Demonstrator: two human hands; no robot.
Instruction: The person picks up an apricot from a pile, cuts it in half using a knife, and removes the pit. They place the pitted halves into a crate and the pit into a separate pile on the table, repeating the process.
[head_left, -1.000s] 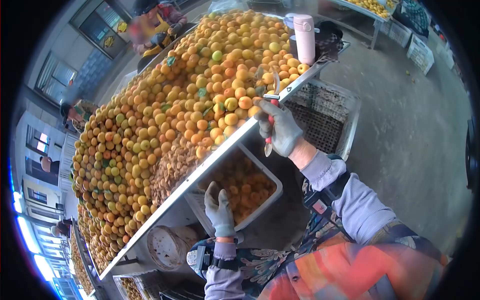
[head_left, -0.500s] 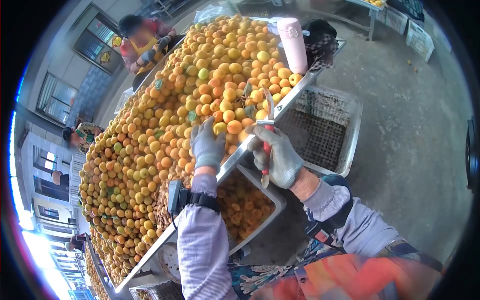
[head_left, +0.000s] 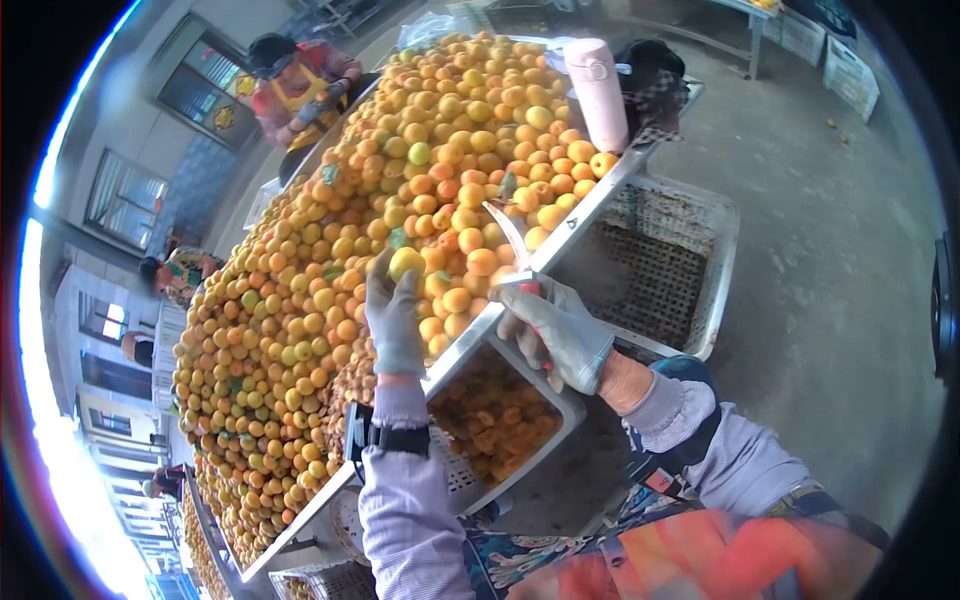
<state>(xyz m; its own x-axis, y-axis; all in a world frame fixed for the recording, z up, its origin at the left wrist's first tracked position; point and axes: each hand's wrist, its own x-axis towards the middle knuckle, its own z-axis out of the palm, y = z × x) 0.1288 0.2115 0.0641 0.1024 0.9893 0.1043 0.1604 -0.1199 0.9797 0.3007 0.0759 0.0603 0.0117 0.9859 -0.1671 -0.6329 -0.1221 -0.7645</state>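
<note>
My left hand (head_left: 394, 318), in a grey glove, is closed around a yellow apricot (head_left: 406, 263) above the heap, thumb and fingers on its sides. The large pile of orange and yellow apricots (head_left: 300, 290) spreads over a metal-edged table. At the table's edge my gloved right hand (head_left: 562, 335) grips a knife with a curved blade (head_left: 510, 235) and a red handle. Its blade points up and away from me; the handle is mostly hidden in the fist. Below my hands, a white crate (head_left: 572, 418) contains orange apricot pieces. Brown pits (head_left: 352, 388) lie along the table's near edge.
A pink flask (head_left: 597, 97) and a dark cloth item (head_left: 655, 85) stand at the table's far right corner. Another white crate (head_left: 722, 262) sits on the floor at right. Across the heap a co-worker (head_left: 300, 90) works with gloved hands; other people are farther left.
My left hand has lifted slightly from the pile with an apricot in its fingers. My right hand still holds the knife, whose blade now leans more to the left. The view has shifted a little.
</note>
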